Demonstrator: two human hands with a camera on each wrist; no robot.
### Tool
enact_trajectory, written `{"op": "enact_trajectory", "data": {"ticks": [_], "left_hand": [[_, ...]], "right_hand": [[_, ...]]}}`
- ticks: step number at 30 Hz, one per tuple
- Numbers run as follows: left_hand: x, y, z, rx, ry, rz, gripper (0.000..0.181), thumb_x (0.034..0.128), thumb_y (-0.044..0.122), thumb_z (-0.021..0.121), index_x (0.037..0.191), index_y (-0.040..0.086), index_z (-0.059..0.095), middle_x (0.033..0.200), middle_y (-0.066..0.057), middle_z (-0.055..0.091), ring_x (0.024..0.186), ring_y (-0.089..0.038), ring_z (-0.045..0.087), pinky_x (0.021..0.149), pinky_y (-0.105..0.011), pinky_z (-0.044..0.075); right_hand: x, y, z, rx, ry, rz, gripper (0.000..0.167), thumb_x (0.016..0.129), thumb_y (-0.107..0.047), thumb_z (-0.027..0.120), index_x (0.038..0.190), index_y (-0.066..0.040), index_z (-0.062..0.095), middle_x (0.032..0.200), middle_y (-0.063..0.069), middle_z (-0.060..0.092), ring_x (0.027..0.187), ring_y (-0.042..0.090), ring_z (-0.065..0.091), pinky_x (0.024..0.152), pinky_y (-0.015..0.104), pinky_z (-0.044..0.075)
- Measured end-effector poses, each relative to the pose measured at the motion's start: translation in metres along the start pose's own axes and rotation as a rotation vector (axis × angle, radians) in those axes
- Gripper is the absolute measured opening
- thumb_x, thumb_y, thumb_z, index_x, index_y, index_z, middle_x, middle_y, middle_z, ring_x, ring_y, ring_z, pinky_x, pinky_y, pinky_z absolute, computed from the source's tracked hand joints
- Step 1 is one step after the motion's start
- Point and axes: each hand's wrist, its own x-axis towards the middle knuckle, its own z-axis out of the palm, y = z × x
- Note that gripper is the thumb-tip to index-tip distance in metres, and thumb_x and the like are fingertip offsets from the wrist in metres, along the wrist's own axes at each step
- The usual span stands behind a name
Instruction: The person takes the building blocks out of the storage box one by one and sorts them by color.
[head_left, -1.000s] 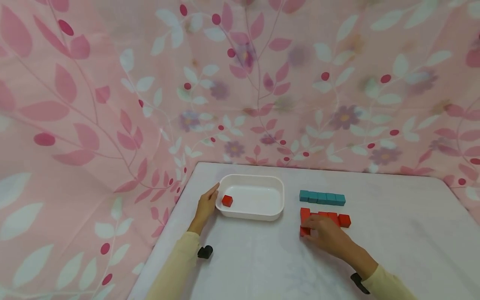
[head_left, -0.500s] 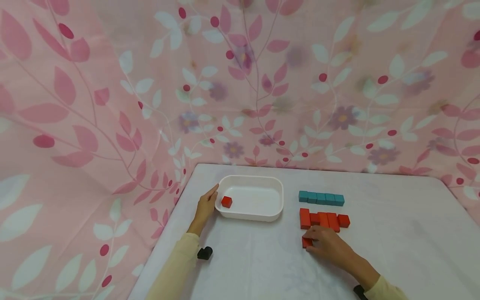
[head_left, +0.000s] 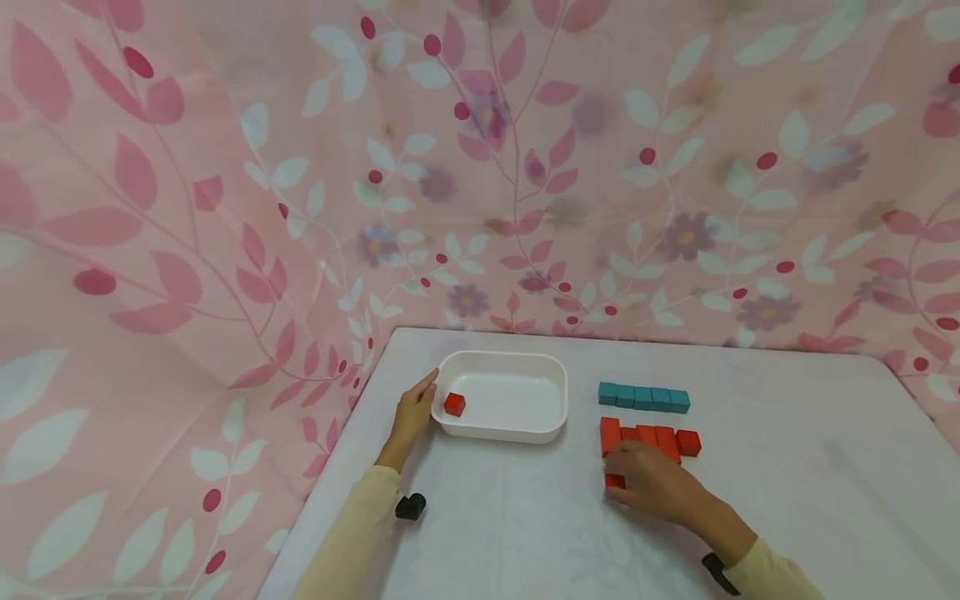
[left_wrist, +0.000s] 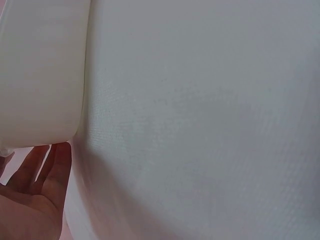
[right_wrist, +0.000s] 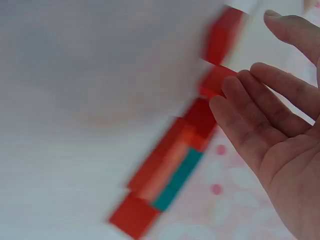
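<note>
My left hand (head_left: 412, 414) rests its extended fingers against the left end of a white tray (head_left: 517, 435). A red cube (head_left: 454, 404) sits inside that tray near its left wall. In the left wrist view the fingertips touch the outer side of the tray (left_wrist: 42, 75). My right hand (head_left: 660, 483) is over a small red block (head_left: 615, 482), thumb and fingers on either side of it. The right wrist view shows loosely extended fingers, with thumb apart and nothing pinched. Just behind stands a row of red blocks (head_left: 666, 442), partly covered by the hand.
A straight row of teal blocks (head_left: 643, 397) lies behind the red ones. White cloth covers the table (head_left: 510, 517). Pink floral fabric (head_left: 562, 208) hangs along the back and left side.
The small red block has come toward me, away from the red row, with my right hand. Since half a second ago the right fingers have spread around it. The left hand stays put.
</note>
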Motion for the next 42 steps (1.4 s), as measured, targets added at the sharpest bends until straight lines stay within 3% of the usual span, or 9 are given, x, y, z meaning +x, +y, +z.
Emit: {"op": "enact_trajectory", "data": {"ticks": [5,10,15,21,25,28,34,36,42], "left_hand": [[-0.002,-0.001,-0.005,-0.002,0.004,-0.018,0.039,0.1027,0.024,0.051,0.142,0.023,0.054,0.146,-0.006,0.048,0.135,-0.024,0.041,0.109,-0.046,0.036],[-0.003,0.0,-0.007,-0.014,0.014,-0.019,0.039,0.1026,0.024,0.051,0.141,0.023,0.054,0.145,-0.005,0.049,0.13,-0.023,0.046,0.105,-0.045,0.041],[-0.003,0.0,-0.006,-0.006,0.013,-0.031,0.039,0.1027,0.025,0.051,0.141,0.025,0.054,0.144,-0.005,0.05,0.116,-0.023,0.05,0.087,-0.035,0.049],[-0.003,-0.001,-0.001,0.007,0.023,-0.04,0.038,0.1023,0.025,0.052,0.14,0.026,0.056,0.138,-0.005,0.055,0.103,-0.024,0.055,0.068,-0.027,0.049],[-0.003,0.0,0.001,-0.021,0.018,-0.021,0.038,0.1021,0.025,0.052,0.14,0.025,0.056,0.14,-0.005,0.054,0.109,-0.023,0.055,0.085,-0.034,0.051],[-0.002,0.002,0.001,-0.018,0.022,0.005,0.038,0.1022,0.023,0.052,0.14,0.023,0.056,0.143,-0.005,0.051,0.117,-0.02,0.051,0.098,-0.038,0.045],[-0.002,0.005,0.003,-0.008,0.021,0.047,0.037,0.1019,0.021,0.052,0.139,0.021,0.057,0.139,-0.007,0.055,0.11,-0.024,0.053,0.089,-0.038,0.047],[-0.002,0.004,0.003,-0.014,0.02,0.047,0.037,0.1015,0.022,0.053,0.139,0.021,0.057,0.139,-0.006,0.054,0.115,-0.022,0.052,0.095,-0.04,0.046],[-0.001,0.0,0.002,-0.007,0.027,0.052,0.037,0.1017,0.023,0.053,0.139,0.021,0.057,0.14,-0.006,0.053,0.114,-0.02,0.052,0.097,-0.04,0.044]], "right_hand": [[0.028,-0.025,-0.017,0.036,0.049,-0.032,0.041,0.077,-0.036,0.083,0.111,-0.015,0.073,0.106,-0.002,0.068,0.101,0.018,0.061,0.077,0.034,0.058],[0.065,-0.053,-0.022,0.043,0.119,-0.134,0.041,0.079,-0.037,0.082,0.113,-0.016,0.073,0.11,-0.002,0.068,0.105,0.019,0.062,0.083,0.036,0.057],[0.109,-0.069,-0.01,0.108,0.163,-0.198,0.039,0.081,-0.031,0.081,0.112,-0.012,0.072,0.106,0.0,0.069,0.099,0.02,0.064,0.083,0.034,0.057],[0.158,-0.081,0.015,0.205,0.113,-0.237,0.042,0.084,-0.026,0.078,0.117,-0.003,0.068,0.108,0.009,0.068,0.099,0.027,0.063,0.084,0.037,0.055],[0.185,-0.094,0.029,0.221,0.116,-0.287,0.041,0.084,-0.02,0.078,0.116,0.002,0.068,0.106,0.012,0.069,0.097,0.029,0.064,0.085,0.039,0.054],[0.2,-0.103,0.039,0.239,0.127,-0.301,0.038,0.083,-0.016,0.078,0.114,0.004,0.068,0.106,0.015,0.07,0.096,0.031,0.064,0.085,0.041,0.054],[0.22,-0.115,0.059,0.229,0.102,-0.201,0.032,0.081,-0.016,0.08,0.108,0.001,0.073,0.097,0.01,0.071,0.088,0.025,0.062,0.082,0.039,0.052],[0.224,-0.116,0.066,0.229,0.086,-0.177,0.029,0.081,-0.017,0.08,0.104,-0.001,0.074,0.09,0.008,0.07,0.081,0.021,0.058,0.076,0.036,0.051],[0.233,-0.115,0.08,0.24,0.08,-0.185,0.025,0.079,-0.014,0.081,0.098,0.001,0.074,0.083,0.007,0.069,0.073,0.015,0.054,0.071,0.03,0.05]]}}
